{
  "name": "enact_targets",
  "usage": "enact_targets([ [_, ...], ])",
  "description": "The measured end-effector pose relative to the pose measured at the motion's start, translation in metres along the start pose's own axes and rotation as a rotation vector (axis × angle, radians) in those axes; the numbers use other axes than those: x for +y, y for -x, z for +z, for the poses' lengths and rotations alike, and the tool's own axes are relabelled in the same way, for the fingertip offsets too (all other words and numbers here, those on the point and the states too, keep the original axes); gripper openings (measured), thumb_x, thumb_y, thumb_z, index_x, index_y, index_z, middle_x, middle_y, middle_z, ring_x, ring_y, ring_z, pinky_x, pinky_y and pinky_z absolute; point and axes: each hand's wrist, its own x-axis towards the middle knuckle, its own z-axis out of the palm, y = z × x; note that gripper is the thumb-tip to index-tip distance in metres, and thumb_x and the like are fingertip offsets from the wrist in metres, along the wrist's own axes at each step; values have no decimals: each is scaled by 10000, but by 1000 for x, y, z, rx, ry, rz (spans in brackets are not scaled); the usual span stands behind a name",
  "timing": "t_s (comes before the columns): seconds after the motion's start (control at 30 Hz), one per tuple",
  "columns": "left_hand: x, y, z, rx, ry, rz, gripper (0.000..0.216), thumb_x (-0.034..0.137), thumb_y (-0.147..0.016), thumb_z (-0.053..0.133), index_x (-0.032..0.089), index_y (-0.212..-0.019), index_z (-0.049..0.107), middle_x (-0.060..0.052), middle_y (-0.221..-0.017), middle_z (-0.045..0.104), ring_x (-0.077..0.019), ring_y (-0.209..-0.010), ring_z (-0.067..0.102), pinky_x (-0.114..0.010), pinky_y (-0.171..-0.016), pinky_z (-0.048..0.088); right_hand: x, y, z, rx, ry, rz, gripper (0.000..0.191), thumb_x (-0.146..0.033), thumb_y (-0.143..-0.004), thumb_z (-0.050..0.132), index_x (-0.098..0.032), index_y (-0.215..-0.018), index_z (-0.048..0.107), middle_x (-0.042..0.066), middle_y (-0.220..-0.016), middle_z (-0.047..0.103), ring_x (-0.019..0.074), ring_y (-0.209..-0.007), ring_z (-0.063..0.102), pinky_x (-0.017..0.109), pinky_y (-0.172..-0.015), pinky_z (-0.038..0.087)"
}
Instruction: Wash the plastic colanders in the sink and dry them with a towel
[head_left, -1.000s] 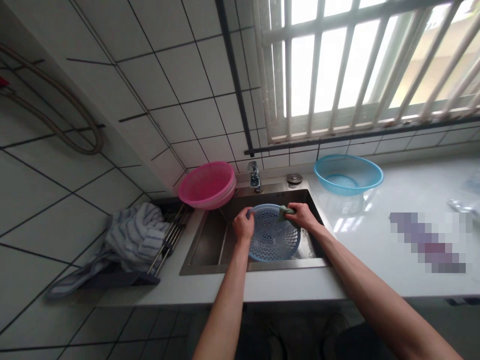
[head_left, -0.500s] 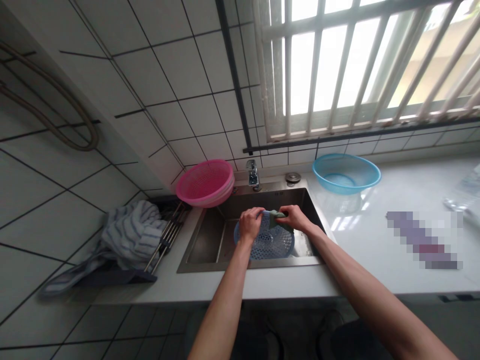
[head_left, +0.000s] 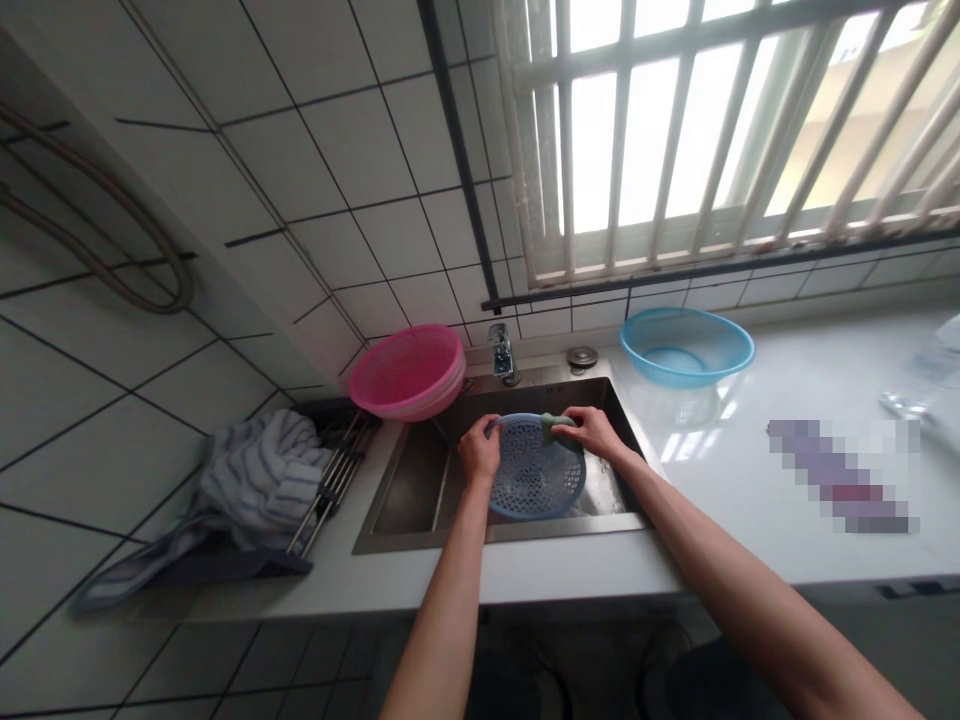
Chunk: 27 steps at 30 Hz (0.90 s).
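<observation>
A round blue-grey plastic colander (head_left: 536, 485) is tilted up inside the steel sink (head_left: 420, 500), its holed inner side facing me. My left hand (head_left: 480, 447) grips the colander's rim at its upper left, thumb over the edge. In my right hand (head_left: 591, 434) is a green cloth (head_left: 556, 430), pinched over the rim at the upper right. The fingers behind the rim are partly hidden.
Behind the sink stands a chrome faucet (head_left: 502, 355), with a metal drain strainer (head_left: 582, 356) nearby. A pink basket (head_left: 409, 375) rests at the sink's back left corner, a blue basin (head_left: 687, 350) on the right counter. A striped cloth (head_left: 259, 470) lies by a metal rack (head_left: 334, 490).
My left hand has moved left along the rim, away from the cloth. My right hand keeps the cloth at the rim, and more of the colander's inside shows.
</observation>
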Motion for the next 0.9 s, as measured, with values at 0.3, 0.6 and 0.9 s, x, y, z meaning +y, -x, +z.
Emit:
enact_targets([
  [0.3,-6,-6,2,2,-28,-62,165,282,-991,700,260,-1125,794,-72,-1130,832,-267,-1057,769,-314,-889,527,18,-19,-7,482,-622,171,626,-799,-764,733,-189,-902,731,27,-748,708,171,-628,609,278,-589,489],
  [0.6,-15,-8,-7,91,-32,-267,175,319,-1004,660,258,-1125,771,-99,-1150,817,-305,-1058,753,-337,-843,496,8,-9,-13,111,-402,84,541,-722,-855,694,-185,-893,745,55,-866,752,188,-770,643,270,-677,487],
  [0.9,-19,-4,6,-76,-36,-40,284,167,-907,725,247,-1179,732,-83,-1160,777,-257,-1080,739,-339,-931,547,14,-3,-3,80,54,-59,220,-361,-801,757,-226,-972,730,31,-940,764,207,-833,676,287,-728,467],
])
